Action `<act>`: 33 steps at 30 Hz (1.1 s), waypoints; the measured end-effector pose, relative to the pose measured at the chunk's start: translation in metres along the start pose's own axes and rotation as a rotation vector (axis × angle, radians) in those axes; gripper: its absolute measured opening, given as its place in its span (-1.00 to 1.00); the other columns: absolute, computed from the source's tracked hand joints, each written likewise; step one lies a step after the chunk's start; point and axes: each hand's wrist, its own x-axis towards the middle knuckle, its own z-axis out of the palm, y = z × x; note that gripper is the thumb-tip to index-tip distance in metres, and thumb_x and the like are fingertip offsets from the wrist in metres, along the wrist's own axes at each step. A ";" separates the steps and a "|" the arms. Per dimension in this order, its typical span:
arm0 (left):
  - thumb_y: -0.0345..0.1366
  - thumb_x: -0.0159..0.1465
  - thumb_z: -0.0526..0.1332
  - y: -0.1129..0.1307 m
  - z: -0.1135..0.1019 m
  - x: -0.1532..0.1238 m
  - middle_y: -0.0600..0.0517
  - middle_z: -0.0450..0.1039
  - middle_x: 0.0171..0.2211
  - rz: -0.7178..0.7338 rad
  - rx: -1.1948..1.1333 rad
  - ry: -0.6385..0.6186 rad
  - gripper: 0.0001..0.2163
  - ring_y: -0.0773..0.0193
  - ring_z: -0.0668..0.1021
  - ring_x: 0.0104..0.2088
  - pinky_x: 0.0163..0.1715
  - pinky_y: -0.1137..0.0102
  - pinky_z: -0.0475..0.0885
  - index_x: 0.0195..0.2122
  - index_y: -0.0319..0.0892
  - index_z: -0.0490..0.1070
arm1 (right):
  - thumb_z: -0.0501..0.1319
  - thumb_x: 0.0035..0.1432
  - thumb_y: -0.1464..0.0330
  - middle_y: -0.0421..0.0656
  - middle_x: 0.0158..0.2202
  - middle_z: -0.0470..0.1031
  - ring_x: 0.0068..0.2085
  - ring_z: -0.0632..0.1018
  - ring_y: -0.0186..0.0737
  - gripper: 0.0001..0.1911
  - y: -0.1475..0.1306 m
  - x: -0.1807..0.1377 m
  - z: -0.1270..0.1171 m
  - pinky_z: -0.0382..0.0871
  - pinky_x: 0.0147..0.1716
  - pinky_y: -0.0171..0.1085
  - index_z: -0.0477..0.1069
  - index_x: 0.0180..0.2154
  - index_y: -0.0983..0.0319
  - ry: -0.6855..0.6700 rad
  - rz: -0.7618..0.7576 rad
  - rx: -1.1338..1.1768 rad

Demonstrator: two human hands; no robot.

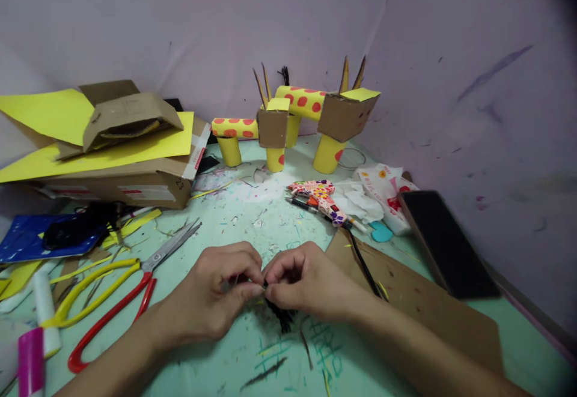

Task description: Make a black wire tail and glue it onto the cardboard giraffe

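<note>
My left hand (225, 292) and my right hand (311, 283) meet over the middle of the table, fingertips pinched together. Between them is a small black yarn tassel (283, 316), its loose strands hanging below the fingers of my right hand. The top of the tassel is hidden by the fingertips, where both hands pinch it. To the left of my left hand lie scissors (155, 260) with yellow and red handles, blades parted. A flower-patterned glue gun (320, 196) rests beyond my hands, and a black pen (304, 205) lies beside it.
Two spotted yellow tube animals with cardboard heads (273, 128) (340, 118) stand at the back. Cardboard and yellow paper (166, 145) are piled at left, near black yarn (76, 229). A brown cardboard sheet (433, 313) and a phone (451, 244) lie at right.
</note>
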 end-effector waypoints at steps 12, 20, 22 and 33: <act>-0.38 0.12 0.21 0.001 0.002 0.000 0.12 0.30 -0.54 -0.193 -0.102 -0.068 -0.92 0.38 0.33 -0.52 -0.52 0.47 0.25 -0.48 -0.18 0.31 | 0.26 -0.09 0.43 -0.21 -0.53 0.44 -0.50 0.36 -0.35 -0.94 0.009 -0.001 -0.001 0.23 -0.49 -0.35 0.50 -0.53 0.27 -0.077 -0.235 -0.189; -0.45 0.17 0.19 0.000 0.002 0.001 0.03 0.38 -0.46 -0.009 -0.172 -0.040 -0.90 0.35 0.44 -0.46 -0.46 0.45 0.33 -0.39 -0.18 0.50 | 0.29 -0.18 0.47 -0.28 -0.64 0.35 -0.56 0.28 -0.42 -0.94 0.002 -0.001 -0.002 0.16 -0.55 -0.38 0.47 -0.62 0.27 -0.062 -0.114 -0.081; -0.47 0.17 0.17 0.002 0.002 0.001 0.03 0.38 -0.46 0.000 -0.162 -0.065 -0.87 0.34 0.45 -0.45 -0.46 0.45 0.34 -0.40 -0.18 0.50 | 0.31 -0.21 0.47 -0.29 -0.66 0.35 -0.58 0.28 -0.43 -0.95 0.002 -0.001 -0.002 0.16 -0.57 -0.39 0.48 -0.63 0.27 -0.070 -0.076 -0.039; -0.39 0.20 0.09 -0.001 0.004 0.003 0.08 0.32 -0.50 -0.044 -0.112 -0.010 -0.89 0.35 0.39 -0.48 -0.48 0.46 0.28 -0.48 -0.18 0.28 | 0.30 -0.20 0.41 -0.31 -0.65 0.34 -0.58 0.26 -0.46 -0.94 -0.014 -0.005 -0.006 0.14 -0.55 -0.39 0.48 -0.58 0.29 -0.111 -0.061 0.095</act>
